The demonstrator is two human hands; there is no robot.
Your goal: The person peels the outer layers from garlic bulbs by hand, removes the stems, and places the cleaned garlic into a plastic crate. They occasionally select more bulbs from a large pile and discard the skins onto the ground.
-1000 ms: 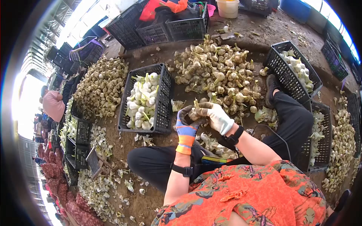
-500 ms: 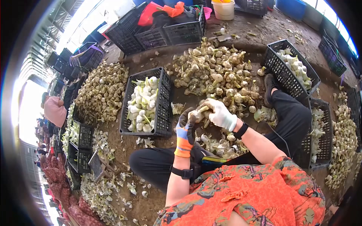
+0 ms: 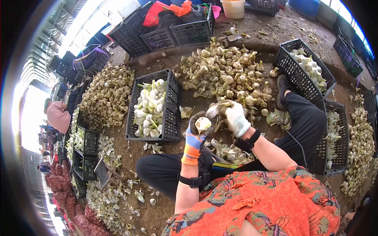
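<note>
My left hand, in a dark-palmed glove with a blue and orange cuff, is closed around a garlic bulb. The bulb's pale, round face is turned up toward me. Just right of it and apart from it is my right hand, in a white glove with stained fingers. Its fingers are curled and partly blurred; what they hold, if anything, I cannot make out. Beyond both hands lies a heap of untrimmed garlic with dirty skins. A black crate of cleaned white garlic stands to the left.
Peeled garlic skins lie between my legs. Another crate of white garlic leans by my right foot. A second garlic heap lies at left, near a person in pink. Black crates and a pale bucket stand at the back.
My right hand has pulled away from the bulb, its fingers now raised and blurred. My left hand has turned the bulb so that its round face points up.
</note>
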